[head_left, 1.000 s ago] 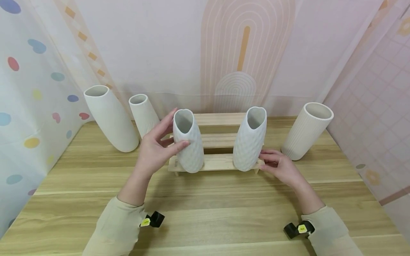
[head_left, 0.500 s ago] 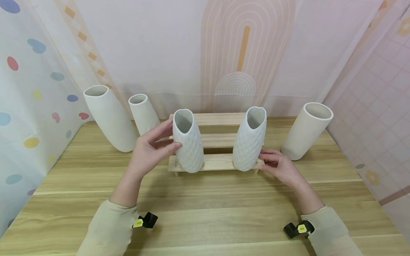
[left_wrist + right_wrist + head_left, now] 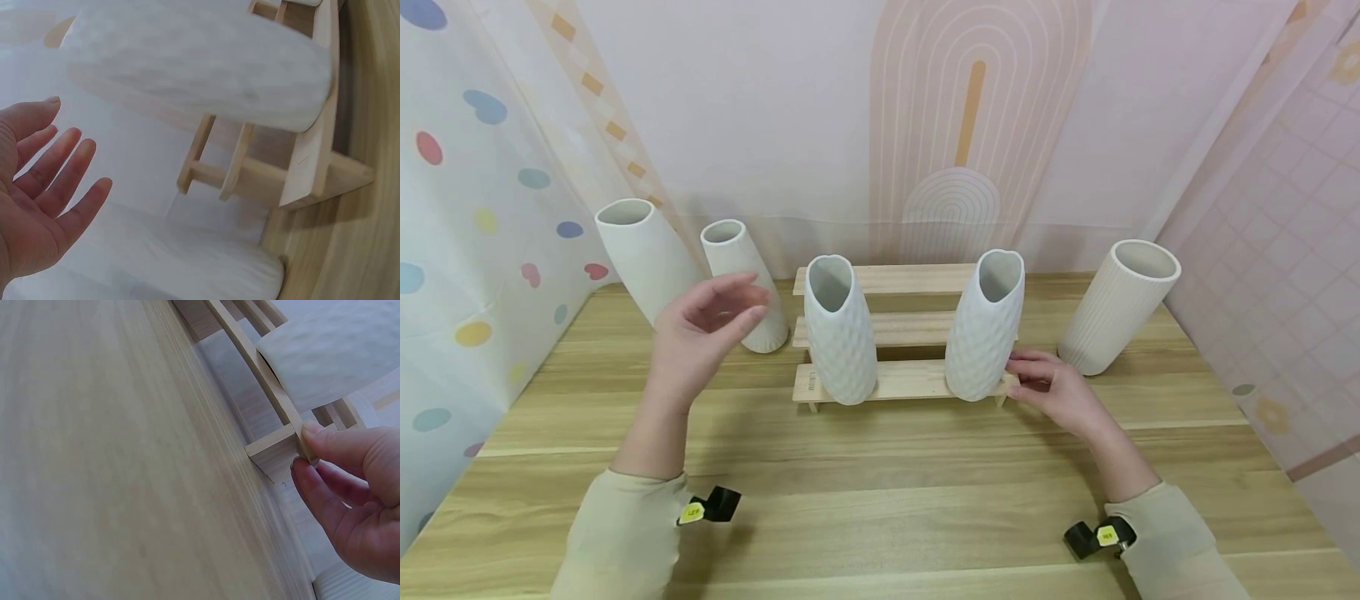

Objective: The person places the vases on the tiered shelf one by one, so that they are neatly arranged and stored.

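Note:
A three-step wooden rack [image 3: 910, 381] stands mid-table. On its lowest step are two white dimpled vases, the left one [image 3: 842, 350] near the left end and the right one [image 3: 985, 342] near the right end. My left hand [image 3: 696, 333] is in the air left of the rack, fingers loosely bent, holding nothing; the left wrist view shows its fingers apart from the left dimpled vase [image 3: 206, 62]. With thumb and fingers, my right hand [image 3: 1060, 396] pinches the right end of the lowest step, as the right wrist view shows at the rack's end [image 3: 299, 434].
A tall smooth white vase [image 3: 643, 250] and a slimmer white vase [image 3: 741, 258] stand at the left, partly behind my left hand. A ribbed white vase [image 3: 1116, 308] stands to the right of the rack. Printed curtains hang behind the wooden table [image 3: 880, 500].
My left hand has let go of the left dimpled vase and moved left, away from it. The vases, the rack and my right hand have stayed in place.

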Motion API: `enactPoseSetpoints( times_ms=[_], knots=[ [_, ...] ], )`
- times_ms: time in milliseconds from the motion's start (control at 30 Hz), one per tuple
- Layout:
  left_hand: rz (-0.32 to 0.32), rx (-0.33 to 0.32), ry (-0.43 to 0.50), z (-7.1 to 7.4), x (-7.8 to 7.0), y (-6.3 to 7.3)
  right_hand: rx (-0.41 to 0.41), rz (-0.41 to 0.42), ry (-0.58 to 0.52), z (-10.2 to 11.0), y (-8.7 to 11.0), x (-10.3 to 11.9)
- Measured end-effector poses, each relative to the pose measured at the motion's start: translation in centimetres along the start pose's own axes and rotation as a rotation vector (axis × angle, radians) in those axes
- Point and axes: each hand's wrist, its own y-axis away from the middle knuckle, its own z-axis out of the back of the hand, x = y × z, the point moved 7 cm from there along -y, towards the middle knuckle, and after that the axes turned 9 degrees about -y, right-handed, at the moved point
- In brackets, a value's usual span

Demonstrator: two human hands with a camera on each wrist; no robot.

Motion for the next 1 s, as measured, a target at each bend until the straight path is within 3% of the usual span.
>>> enactPoseSetpoints(
  times_ms=[200,333,533,733,1000],
  knots=[
    [0.05,-0.127,0.065,2.8,0.1,-1.2,-0.001,-0.002,0.004,0.0,-0.1,-0.1],
    [0.049,-0.17,0.102,4.0,0.1,-2.0,0.006,-0.018,-0.001,0.0,-0.1,-0.3],
    [0.104,-0.203,-0.034,4.9,0.5,-2.9,0.008,-0.023,0.006,0.0,-0.1,-0.3],
    [0.181,-0.142,-0.223,5.0,1.9,-3.8,0.008,-0.028,0.009,0.0,-0.1,-0.5],
    [0.234,-0.03,-0.249,4.4,3.8,-4.9,0.008,-0.016,0.003,0.0,0.0,-0.1]
  ],
)
